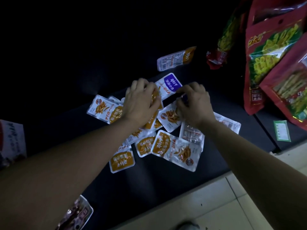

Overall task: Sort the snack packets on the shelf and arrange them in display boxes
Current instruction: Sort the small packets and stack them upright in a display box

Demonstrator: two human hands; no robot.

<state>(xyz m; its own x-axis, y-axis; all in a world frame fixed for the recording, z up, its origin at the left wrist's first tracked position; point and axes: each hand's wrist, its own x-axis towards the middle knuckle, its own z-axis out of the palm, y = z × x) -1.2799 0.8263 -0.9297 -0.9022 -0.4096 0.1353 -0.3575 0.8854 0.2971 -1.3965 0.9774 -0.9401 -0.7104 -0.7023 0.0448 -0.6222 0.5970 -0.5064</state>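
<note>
Fingers of left hand [141,100] and right hand [194,103] were hidden (grip undeterminable); orange-and-white foil snack packets [166,143] lay beneath, toward 6 o'clock.

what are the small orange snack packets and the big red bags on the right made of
The orange snack packets: probably thin plastic or foil film, glossy; glare and crinkles. The big red bags: seemingly glossy plastic film; bright highlights, contents visible through clear windows.
</note>
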